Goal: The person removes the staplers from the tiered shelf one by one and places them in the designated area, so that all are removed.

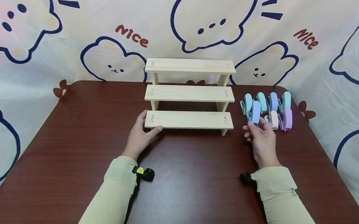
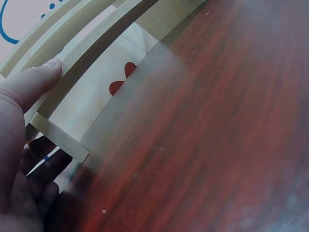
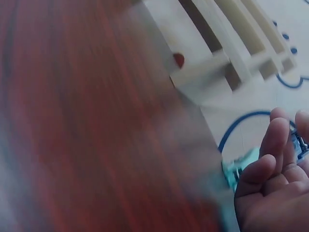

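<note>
A three-tier wooden stand rises in steps at the back of the table. My left hand grips the left end of its lowest shelf, thumb over the front edge; in the left wrist view the thumb lies along the board. On the right, my right hand pinches a blue plastic clip between thumb and fingers. Only a bit of this clip shows past the fingers in the right wrist view.
Beside the held clip are several teal clips, another blue clip, a white one and a purple one. A patterned cloth hangs behind the brown table.
</note>
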Tool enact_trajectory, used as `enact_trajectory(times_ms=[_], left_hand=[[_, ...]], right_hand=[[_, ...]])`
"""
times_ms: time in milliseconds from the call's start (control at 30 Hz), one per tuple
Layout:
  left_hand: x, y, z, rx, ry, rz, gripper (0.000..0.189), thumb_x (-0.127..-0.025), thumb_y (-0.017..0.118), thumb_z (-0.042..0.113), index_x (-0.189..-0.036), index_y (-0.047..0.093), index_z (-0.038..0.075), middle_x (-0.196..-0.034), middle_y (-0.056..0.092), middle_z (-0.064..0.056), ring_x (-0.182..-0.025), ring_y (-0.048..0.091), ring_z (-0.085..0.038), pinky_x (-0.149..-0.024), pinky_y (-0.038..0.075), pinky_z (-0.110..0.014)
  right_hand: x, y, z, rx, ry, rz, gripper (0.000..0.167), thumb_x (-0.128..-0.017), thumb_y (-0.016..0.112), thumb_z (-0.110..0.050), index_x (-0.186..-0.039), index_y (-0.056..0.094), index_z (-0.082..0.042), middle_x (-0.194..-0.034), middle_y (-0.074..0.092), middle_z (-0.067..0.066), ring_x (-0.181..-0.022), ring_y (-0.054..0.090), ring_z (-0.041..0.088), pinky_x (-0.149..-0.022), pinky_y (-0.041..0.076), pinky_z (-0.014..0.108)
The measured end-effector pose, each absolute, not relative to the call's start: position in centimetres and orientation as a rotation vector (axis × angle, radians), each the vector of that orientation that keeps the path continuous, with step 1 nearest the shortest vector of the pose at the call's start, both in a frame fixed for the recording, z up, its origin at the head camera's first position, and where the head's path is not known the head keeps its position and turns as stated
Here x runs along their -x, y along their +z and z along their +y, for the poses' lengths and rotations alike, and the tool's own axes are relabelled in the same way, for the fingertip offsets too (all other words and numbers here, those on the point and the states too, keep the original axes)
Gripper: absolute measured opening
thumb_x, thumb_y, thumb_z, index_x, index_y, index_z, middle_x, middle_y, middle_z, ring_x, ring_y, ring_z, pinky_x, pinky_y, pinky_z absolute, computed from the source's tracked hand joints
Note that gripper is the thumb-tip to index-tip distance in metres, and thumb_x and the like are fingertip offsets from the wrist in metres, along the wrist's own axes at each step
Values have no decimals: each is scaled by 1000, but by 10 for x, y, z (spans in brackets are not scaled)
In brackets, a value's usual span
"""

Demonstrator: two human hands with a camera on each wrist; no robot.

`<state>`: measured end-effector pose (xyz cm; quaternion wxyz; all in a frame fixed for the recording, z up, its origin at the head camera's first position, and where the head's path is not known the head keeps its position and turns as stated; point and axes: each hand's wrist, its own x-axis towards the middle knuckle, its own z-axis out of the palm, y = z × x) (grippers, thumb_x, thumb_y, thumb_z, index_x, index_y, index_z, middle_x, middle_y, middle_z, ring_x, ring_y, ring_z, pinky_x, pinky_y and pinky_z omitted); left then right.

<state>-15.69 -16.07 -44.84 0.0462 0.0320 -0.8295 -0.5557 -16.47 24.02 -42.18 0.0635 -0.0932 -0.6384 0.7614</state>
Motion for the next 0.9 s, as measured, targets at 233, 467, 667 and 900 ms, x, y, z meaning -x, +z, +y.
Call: enact_trajectory(times_ms=[233, 467, 667, 900], left_hand=[[156, -446, -161, -92, -1693, -2536, 96, -87, 80, 36, -160, 23, 14, -149, 50, -10, -138, 42, -22, -117, 27, -43], [156, -446, -161, -97, -1692, -2540, 95, -87, 80, 35, -160, 24, 13, -149, 50, -10, -139, 42, -21, -117, 26, -42], [157, -447, -159, -98, -1702, -2539, 95, -87, 80, 35, -160, 23, 13, -150, 50, -10, -139, 41, -21, -118, 26, -42], [156, -447, -160, -112, -1690, -2550, 95, -87, 80, 36, -160, 22, 14, -150, 49, -9, -140, 40, -20, -118, 26, -42]], right_hand=[[169, -426, 257, 344, 2371, -1834, 61, -97, 68, -19, -147, 36, -6, -84, 72, 3, -63, 62, 11, -59, 53, 21], [171, -423, 266, 486, 2439, -1842, 70, -98, 66, -16, -155, 26, -6, -85, 71, 4, -66, 65, 11, -63, 57, 22], [172, -419, 269, 579, 2421, -1900, 68, -101, 61, -16, -158, 24, -10, -86, 70, 4, -65, 65, 11, -63, 58, 23], [173, -418, 267, 673, 2394, -1897, 61, -105, 51, -18, -159, 24, -14, -88, 71, 4, -66, 69, 14, -64, 59, 27]])
